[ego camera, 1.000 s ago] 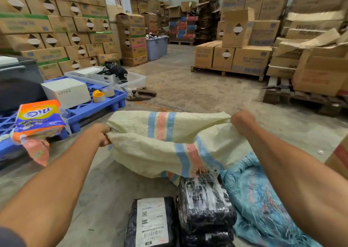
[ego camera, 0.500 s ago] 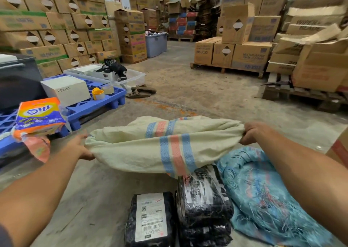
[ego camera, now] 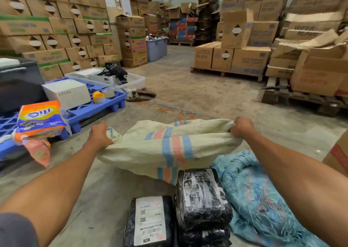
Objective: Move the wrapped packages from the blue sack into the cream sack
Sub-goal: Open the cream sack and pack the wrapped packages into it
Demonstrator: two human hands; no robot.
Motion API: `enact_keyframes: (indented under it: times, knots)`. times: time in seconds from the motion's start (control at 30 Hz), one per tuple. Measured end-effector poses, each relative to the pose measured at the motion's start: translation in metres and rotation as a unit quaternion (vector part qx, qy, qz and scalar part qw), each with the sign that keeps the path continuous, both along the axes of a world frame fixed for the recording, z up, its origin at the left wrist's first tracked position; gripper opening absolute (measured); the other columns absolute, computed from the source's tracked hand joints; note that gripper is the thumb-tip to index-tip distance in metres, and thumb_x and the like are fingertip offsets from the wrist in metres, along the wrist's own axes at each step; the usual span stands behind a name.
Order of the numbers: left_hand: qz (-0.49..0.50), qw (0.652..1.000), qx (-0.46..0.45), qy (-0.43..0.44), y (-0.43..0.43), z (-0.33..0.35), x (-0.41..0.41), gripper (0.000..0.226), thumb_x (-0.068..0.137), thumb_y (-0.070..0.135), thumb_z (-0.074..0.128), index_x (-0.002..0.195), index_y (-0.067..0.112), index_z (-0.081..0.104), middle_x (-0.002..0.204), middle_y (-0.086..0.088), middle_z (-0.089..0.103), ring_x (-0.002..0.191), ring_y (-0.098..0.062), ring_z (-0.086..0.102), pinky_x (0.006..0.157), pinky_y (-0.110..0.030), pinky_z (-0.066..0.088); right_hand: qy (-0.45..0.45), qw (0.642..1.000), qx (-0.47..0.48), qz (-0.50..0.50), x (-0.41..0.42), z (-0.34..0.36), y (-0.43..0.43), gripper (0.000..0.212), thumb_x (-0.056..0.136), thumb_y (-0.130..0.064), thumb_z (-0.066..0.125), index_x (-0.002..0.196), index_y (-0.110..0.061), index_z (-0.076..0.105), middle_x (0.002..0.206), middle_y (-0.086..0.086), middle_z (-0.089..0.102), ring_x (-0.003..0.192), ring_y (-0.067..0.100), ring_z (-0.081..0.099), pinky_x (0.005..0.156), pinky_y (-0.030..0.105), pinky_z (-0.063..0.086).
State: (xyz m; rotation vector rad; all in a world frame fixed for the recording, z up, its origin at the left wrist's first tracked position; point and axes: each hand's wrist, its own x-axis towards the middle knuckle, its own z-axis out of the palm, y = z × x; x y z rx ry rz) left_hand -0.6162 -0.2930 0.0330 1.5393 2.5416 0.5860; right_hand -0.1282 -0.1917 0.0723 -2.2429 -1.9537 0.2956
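The left hand [ego camera: 98, 134] is closed around one bunched end of the cream sack [ego camera: 165, 147], and the right hand [ego camera: 242, 127] is clenched on the other end, so the sack hangs stretched between them above the concrete floor [ego camera: 188, 92]. The sack carries blue and pink stripes down its middle, and its lower edge droops to just behind the wrapped packages.

Those packages lie on the floor below the person's arms. A stack of black packages [ego camera: 202, 199] wrapped in clear film sits in the middle, and a flat black package with a white shipping label [ego camera: 149, 221] lies just beside it on the left. The blue sack [ego camera: 259, 199] lies crumpled on the floor, touching the stack on its right side.

Further left, a blue plastic pallet [ego camera: 101, 107] holds a white box [ego camera: 66, 93] marked KP002, and an orange detergent bag [ego camera: 40, 120] sits nearer. Stacked cardboard boxes [ego camera: 56, 26] surround the area.
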Motion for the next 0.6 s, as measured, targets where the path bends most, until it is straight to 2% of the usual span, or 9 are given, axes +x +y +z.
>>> enact_keyframes:
  times: [0.03, 0.07, 0.17, 0.23, 0.3, 0.4, 0.5, 0.57, 0.6]
  knots:
    - [-0.022, 0.999, -0.028, 0.015, 0.001, 0.004, 0.002, 0.055, 0.063, 0.024, 0.090, 0.100, 0.012, 0.051, 0.116, -0.017, 0.059, 0.105, -0.033, 0.056, 0.081, -0.036, 0.045, -0.024, 0.999, 0.020, -0.019, 0.004, -0.002, 0.003, 0.035, 0.093, -0.026, 0.059, 0.120, -0.003, 0.062, 0.123, 0.019, 0.059, 0.113, 0.035, 0.059, 0.098, 0.039, 0.047]
    - [-0.045, 0.996, -0.068, 0.024, 0.003, 0.005, 0.002, 0.048, 0.067, 0.024, 0.086, 0.100, 0.015, 0.052, 0.116, -0.014, 0.058, 0.102, -0.030, 0.055, 0.081, -0.034, 0.044, -0.023, 0.998, 0.038, -0.040, 0.008, -0.003, 0.004, 0.038, 0.094, -0.029, 0.060, 0.121, -0.003, 0.060, 0.124, 0.020, 0.053, 0.114, 0.036, 0.056, 0.097, 0.041, 0.047]
    - [-0.089, 0.978, -0.188, 0.009, 0.002, 0.004, 0.000, 0.046, 0.071, 0.029, 0.081, 0.106, 0.024, 0.051, 0.116, -0.003, 0.052, 0.101, -0.022, 0.052, 0.088, -0.033, 0.045, 0.001, 0.995, 0.075, -0.066, 0.017, -0.003, 0.002, 0.037, 0.090, -0.026, 0.067, 0.117, -0.001, 0.061, 0.102, 0.017, 0.057, 0.092, 0.031, 0.060, 0.074, 0.037, 0.052]
    - [-0.108, 0.971, -0.213, 0.013, 0.000, -0.001, 0.000, 0.048, 0.069, 0.031, 0.079, 0.108, 0.027, 0.051, 0.117, -0.002, 0.053, 0.102, -0.022, 0.054, 0.092, -0.036, 0.047, 0.024, 0.991, 0.121, -0.060, 0.020, -0.002, -0.001, 0.037, 0.085, -0.018, 0.072, 0.115, -0.005, 0.054, 0.096, 0.015, 0.059, 0.089, 0.032, 0.060, 0.072, 0.038, 0.051]
    - [-0.114, 0.972, -0.205, 0.017, 0.000, -0.004, 0.002, 0.045, 0.070, 0.028, 0.079, 0.104, 0.027, 0.049, 0.116, -0.004, 0.054, 0.100, -0.023, 0.054, 0.090, -0.036, 0.048, -0.014, 0.985, 0.170, -0.028, 0.020, 0.001, -0.005, 0.030, 0.084, -0.015, 0.073, 0.106, -0.012, 0.054, 0.089, 0.010, 0.058, 0.085, 0.031, 0.060, 0.070, 0.039, 0.052]
    - [-0.101, 0.985, -0.142, 0.005, 0.002, 0.001, 0.014, 0.039, 0.075, 0.023, 0.077, 0.099, 0.019, 0.047, 0.109, -0.009, 0.055, 0.095, -0.027, 0.053, 0.075, -0.033, 0.042, -0.091, 0.980, 0.178, 0.013, 0.012, 0.008, -0.006, 0.012, 0.085, -0.020, 0.075, 0.094, -0.015, 0.070, 0.080, 0.008, 0.061, 0.078, 0.029, 0.062, 0.067, 0.036, 0.054]
    - [-0.065, 0.995, -0.070, 0.027, 0.005, 0.009, 0.022, 0.036, 0.080, 0.032, 0.077, 0.103, 0.013, 0.056, 0.108, -0.011, 0.060, 0.097, -0.030, 0.055, 0.075, -0.032, 0.042, -0.070, 0.987, 0.144, -0.005, 0.002, 0.011, -0.003, 0.012, 0.086, -0.020, 0.071, 0.093, -0.010, 0.072, 0.081, 0.008, 0.061, 0.077, 0.028, 0.060, 0.064, 0.032, 0.050]
    - [-0.018, 0.997, -0.069, 0.025, 0.008, 0.009, 0.023, 0.041, 0.079, 0.043, 0.078, 0.104, 0.013, 0.065, 0.106, -0.010, 0.065, 0.094, -0.027, 0.057, 0.074, -0.033, 0.045, -0.029, 0.995, 0.087, -0.028, -0.005, 0.012, 0.000, 0.013, 0.088, -0.017, 0.064, 0.096, -0.007, 0.066, 0.090, 0.011, 0.063, 0.084, 0.029, 0.063, 0.067, 0.033, 0.052]
    - [0.008, 0.996, -0.083, 0.023, 0.009, 0.009, 0.024, 0.045, 0.078, 0.047, 0.077, 0.106, 0.013, 0.067, 0.104, -0.010, 0.066, 0.093, -0.027, 0.058, 0.074, -0.034, 0.047, 0.019, 0.998, 0.049, -0.037, -0.008, 0.013, 0.002, 0.013, 0.089, -0.015, 0.061, 0.097, -0.006, 0.065, 0.095, 0.013, 0.064, 0.089, 0.030, 0.066, 0.071, 0.035, 0.056]
